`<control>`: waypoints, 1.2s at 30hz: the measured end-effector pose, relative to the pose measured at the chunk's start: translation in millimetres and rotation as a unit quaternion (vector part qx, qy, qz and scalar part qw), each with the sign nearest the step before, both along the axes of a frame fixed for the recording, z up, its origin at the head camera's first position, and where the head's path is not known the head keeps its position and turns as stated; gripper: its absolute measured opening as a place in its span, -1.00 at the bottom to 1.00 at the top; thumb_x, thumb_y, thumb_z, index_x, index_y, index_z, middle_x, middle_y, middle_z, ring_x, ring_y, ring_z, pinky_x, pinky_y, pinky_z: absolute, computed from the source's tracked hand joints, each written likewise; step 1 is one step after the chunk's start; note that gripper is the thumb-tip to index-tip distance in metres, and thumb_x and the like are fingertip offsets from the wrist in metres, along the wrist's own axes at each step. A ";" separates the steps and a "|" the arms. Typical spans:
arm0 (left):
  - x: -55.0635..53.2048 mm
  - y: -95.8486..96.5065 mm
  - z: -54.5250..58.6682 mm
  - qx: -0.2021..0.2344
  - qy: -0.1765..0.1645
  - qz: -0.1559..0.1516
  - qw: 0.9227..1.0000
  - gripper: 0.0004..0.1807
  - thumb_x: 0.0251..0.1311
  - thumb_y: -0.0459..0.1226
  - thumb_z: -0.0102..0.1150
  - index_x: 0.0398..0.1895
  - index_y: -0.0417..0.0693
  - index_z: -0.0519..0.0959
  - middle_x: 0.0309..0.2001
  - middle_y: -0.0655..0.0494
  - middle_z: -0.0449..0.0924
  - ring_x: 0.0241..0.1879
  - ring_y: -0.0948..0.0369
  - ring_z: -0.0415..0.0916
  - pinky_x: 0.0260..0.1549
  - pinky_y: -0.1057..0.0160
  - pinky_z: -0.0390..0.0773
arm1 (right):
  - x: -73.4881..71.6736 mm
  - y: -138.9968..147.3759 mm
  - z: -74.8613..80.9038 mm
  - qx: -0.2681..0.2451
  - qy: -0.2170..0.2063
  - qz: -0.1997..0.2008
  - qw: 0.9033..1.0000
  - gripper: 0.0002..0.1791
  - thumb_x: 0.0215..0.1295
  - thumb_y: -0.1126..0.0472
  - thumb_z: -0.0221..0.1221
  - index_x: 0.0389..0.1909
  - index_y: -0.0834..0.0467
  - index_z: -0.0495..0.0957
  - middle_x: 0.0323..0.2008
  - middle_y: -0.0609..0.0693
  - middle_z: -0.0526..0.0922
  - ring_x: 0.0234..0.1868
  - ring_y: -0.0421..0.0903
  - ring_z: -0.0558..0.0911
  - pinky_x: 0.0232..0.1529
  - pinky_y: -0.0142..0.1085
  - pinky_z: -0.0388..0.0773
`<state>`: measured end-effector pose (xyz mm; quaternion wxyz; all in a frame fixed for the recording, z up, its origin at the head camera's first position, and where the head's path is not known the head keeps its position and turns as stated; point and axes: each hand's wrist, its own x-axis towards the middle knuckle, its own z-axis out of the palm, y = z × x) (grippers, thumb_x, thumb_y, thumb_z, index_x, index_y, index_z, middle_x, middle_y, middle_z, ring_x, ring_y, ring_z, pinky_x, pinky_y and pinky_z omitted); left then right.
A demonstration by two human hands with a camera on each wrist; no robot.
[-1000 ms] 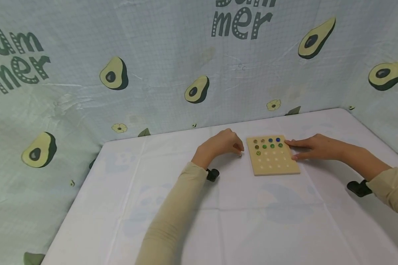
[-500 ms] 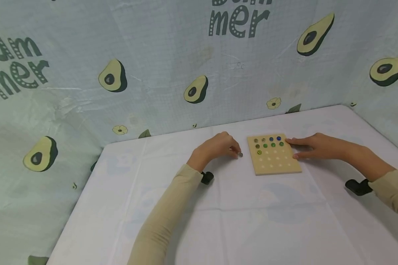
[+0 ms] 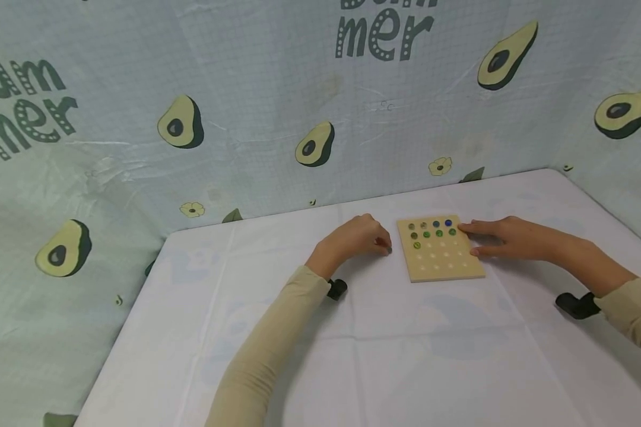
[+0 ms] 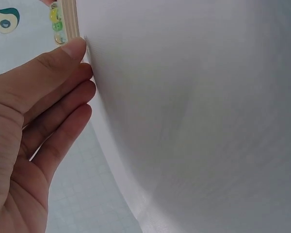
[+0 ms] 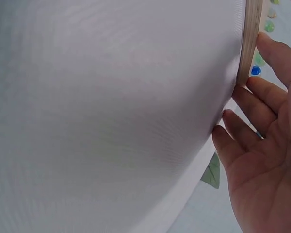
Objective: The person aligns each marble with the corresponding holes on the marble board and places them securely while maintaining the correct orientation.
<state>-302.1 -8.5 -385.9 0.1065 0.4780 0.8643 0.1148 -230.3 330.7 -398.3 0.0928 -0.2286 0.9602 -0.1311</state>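
A square wooden board (image 3: 445, 264) lies flat on the table, with round glass marbles in its two far rows and one in the third row; the remaining hollows are bare. My left hand (image 3: 352, 238) is bent down to the table just left of the board. Its thumb and fingertips pinch a small dark marble (image 3: 390, 250), mostly covered by the fingers; the left wrist view hides it. My right hand (image 3: 504, 236) rests against the board's right side with extended fingers. One finger touches near the far right corner and the thumb touches the edge closer to me.
A white cloth with faint prints covers the table (image 3: 384, 367). Behind it and at the sides hangs a pale curtain (image 3: 256, 148) with avocado prints. Black wrist mounts (image 3: 577, 305) sit at both cuffs, close to the table surface.
The left fingers drew back slightly, exposing the marble on the cloth half a second ago, then moved right and closed over it. The right hand and board stay put; the head view tilted slightly.
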 end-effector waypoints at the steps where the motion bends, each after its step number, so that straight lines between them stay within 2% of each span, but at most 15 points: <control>1: 0.9 0.3 0.4 0.001 0.001 0.001 1.000 -0.82 0.25 -0.23 0.41 -0.11 -0.02 0.80 -0.18 0.22 0.77 -0.18 0.41 0.63 -0.12 0.53 0.52 | 0.3 -0.4 -0.1 0.001 0.001 0.002 1.000 -0.22 0.41 -0.18 0.21 0.48 0.18 0.34 0.40 0.38 0.34 0.35 0.39 0.40 0.22 0.24 0.43; 9: 6.4 0.0 2.2 0.014 0.016 0.021 1.000 -0.82 0.30 -0.20 0.38 -0.10 -0.03 0.79 -0.16 0.20 0.78 -0.17 0.37 0.64 -0.11 0.49 0.54 | 1.9 -2.6 -1.3 0.008 0.006 -0.002 1.000 -0.22 0.42 -0.19 0.20 0.48 0.20 0.34 0.37 0.35 0.42 0.28 0.33 0.51 0.17 0.20 0.48; 19: 10.1 1.4 4.6 0.026 0.036 0.027 0.999 -0.78 0.31 -0.18 0.37 -0.05 -0.02 0.79 -0.12 0.23 0.78 -0.11 0.36 0.65 -0.07 0.47 0.55 | 1.1 -6.5 -0.6 0.021 0.014 0.001 1.000 -0.20 0.40 -0.22 0.21 0.45 0.24 0.37 0.24 0.42 0.52 0.05 0.12 0.66 0.04 0.15 0.56; 27: 15.5 4.4 9.4 0.057 0.034 0.034 0.997 -0.78 0.30 -0.22 0.38 -0.05 -0.07 0.78 -0.09 0.16 0.78 -0.07 0.30 0.69 -0.09 0.49 0.56 | 1.1 -6.2 0.3 0.018 0.009 -0.006 1.000 -0.19 0.38 -0.24 0.21 0.45 0.20 0.38 0.29 0.42 0.47 0.21 0.32 0.56 0.10 0.19 0.52; 36: 18.9 9.1 13.4 0.072 0.048 0.025 0.996 -0.78 0.33 -0.20 0.35 -0.04 -0.06 0.78 -0.07 0.16 0.78 -0.05 0.27 0.69 -0.08 0.48 0.56 | 0.8 -6.6 0.6 0.017 0.010 -0.010 1.000 -0.19 0.37 -0.23 0.23 0.45 0.21 0.37 0.31 0.41 0.45 0.20 0.29 0.58 0.09 0.18 0.52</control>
